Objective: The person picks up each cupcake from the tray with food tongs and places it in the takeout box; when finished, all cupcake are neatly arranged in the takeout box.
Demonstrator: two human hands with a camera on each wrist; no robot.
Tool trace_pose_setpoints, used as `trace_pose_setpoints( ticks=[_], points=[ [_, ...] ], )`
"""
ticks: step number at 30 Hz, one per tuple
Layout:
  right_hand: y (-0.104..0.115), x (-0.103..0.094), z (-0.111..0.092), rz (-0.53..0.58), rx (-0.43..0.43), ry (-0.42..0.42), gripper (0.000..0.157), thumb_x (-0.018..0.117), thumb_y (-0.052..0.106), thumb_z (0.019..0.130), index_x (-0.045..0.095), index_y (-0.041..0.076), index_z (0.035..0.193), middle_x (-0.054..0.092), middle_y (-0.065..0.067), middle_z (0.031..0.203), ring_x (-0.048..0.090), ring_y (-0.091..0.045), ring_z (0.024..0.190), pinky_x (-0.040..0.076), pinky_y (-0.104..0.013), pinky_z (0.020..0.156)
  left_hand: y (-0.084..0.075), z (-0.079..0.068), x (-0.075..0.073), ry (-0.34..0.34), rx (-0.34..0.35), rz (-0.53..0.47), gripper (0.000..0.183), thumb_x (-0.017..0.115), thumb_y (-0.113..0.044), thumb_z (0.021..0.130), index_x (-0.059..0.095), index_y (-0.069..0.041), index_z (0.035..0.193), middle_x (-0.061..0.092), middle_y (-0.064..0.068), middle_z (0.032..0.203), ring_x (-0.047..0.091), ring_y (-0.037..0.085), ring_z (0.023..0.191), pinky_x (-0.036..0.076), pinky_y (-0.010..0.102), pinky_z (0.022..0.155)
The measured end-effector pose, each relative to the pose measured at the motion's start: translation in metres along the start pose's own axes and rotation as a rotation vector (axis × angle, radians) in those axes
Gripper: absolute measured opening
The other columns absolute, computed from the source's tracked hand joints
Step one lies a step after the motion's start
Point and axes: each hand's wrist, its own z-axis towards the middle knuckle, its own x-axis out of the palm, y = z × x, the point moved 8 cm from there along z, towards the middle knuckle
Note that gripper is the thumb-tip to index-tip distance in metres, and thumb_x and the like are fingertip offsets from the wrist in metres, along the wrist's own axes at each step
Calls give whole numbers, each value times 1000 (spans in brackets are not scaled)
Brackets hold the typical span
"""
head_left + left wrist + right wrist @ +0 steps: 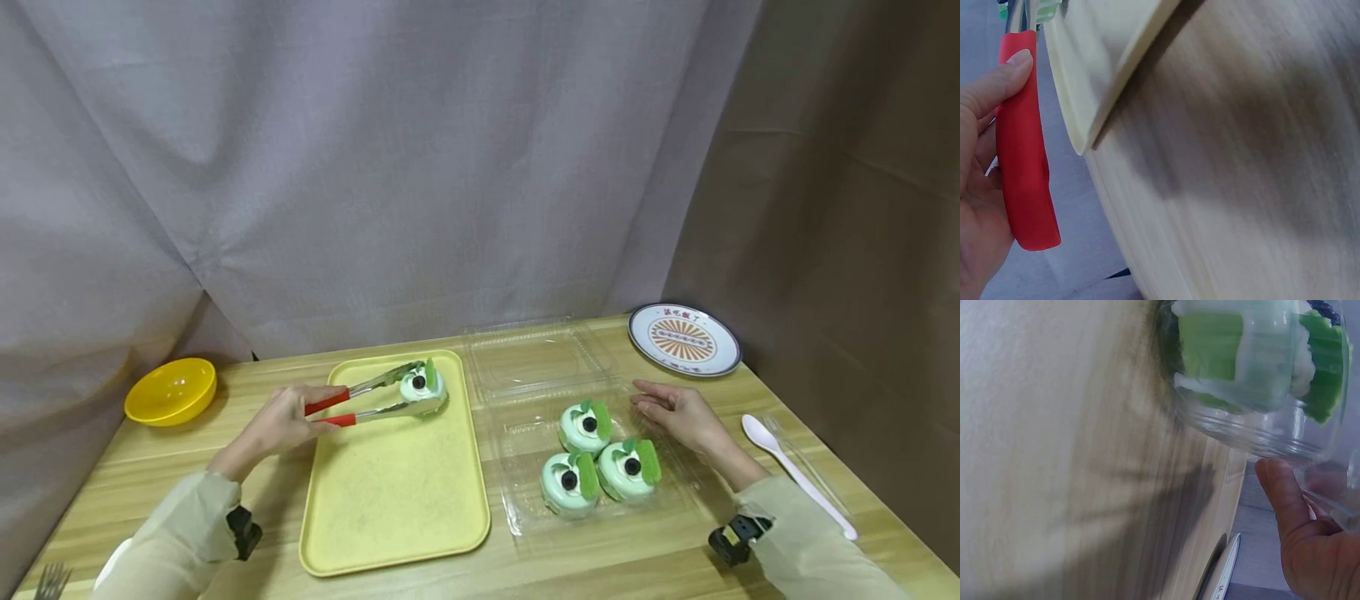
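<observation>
My left hand (288, 412) grips a pair of red-handled metal tongs (330, 421), thumb along one handle in the left wrist view. The tongs' ends lie on both sides of a small pale-green cake (412, 388) with a dark berry and a green leaf piece, over the far right corner of a yellow tray (390, 500). Whether the cake touches the tray I cannot tell. Extended fingers of my right hand (678, 417) touch the side of a clear plastic container (525, 500), which holds three similar cakes (585, 427). In the right wrist view the thumb (1282, 490) meets its wall.
The container's lid (536, 358) lies folded back toward the curtain. A yellow bowl (171, 392) stands at the far left, a patterned plate (684, 339) at the far right. A white spoon (798, 475) and a clear fork (806, 462) lie right; a fork (52, 581) lies near left.
</observation>
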Motion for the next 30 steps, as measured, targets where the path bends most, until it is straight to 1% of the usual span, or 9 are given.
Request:
trace_pose_setpoints(
  ticks=[1,5,7,8,10,13,15,18,30],
  points=[
    [0,0,0,5,0,3,46,48,-5,98,34,-22,138,51,-41,130,59,13,91,55,-15,80,-1,0,-1,-2,-3,-8,51,80,-7,76,66,-3,125,66,22,125,67,31,104,53,50,90],
    [0,1,0,15,0,3,47,48,-5,98,33,-21,139,51,-41,130,58,15,89,55,-15,80,-20,2,-5,-25,32,-19,51,79,-7,77,66,-5,126,66,20,126,64,19,85,54,40,82],
    [-1,0,1,7,-1,0,47,48,-4,98,34,-21,139,51,-41,129,58,14,89,55,-15,79,-35,6,-5,-26,49,-25,52,80,-8,77,66,-6,127,67,19,125,52,9,63,50,28,69],
    [-1,0,1,4,-1,-3,46,48,-4,98,34,-21,139,51,-41,129,58,15,89,55,-15,79,-44,8,-4,-31,63,-19,52,80,-9,76,66,-6,126,68,18,124,53,8,66,49,27,70],
    [-1,-1,1,0,-2,-5,46,48,-4,98,34,-21,138,52,-41,129,58,14,89,56,-16,79,-60,12,-1,-27,77,-23,53,82,-10,75,66,-6,126,68,17,122,31,5,56,37,21,60],
    [-1,0,1,4,-2,-7,46,48,-5,97,35,-21,138,52,-41,128,58,15,88,55,-16,79,-86,17,8,-20,119,-27,53,83,-12,74,67,-5,124,70,15,120,50,4,62,46,22,64],
    [-1,0,1,8,-2,-5,46,48,-5,97,34,-21,138,52,-41,129,57,15,88,55,-16,80,-101,18,16,-11,152,-22,53,84,-14,74,68,-4,123,71,13,119,67,15,82,53,30,75],
    [0,0,1,6,-3,-3,46,48,-5,97,34,-22,138,51,-41,129,58,15,89,55,-16,80,-120,20,28,18,188,-13,53,84,-16,74,68,-5,123,72,10,119,68,26,109,55,37,84],
    [-1,0,1,14,-7,-3,46,48,-5,97,34,-22,138,51,-41,129,58,15,88,55,-16,80,-144,26,50,75,245,85,54,85,-16,72,69,-7,122,73,4,116,70,23,106,55,41,87]
  ],
)
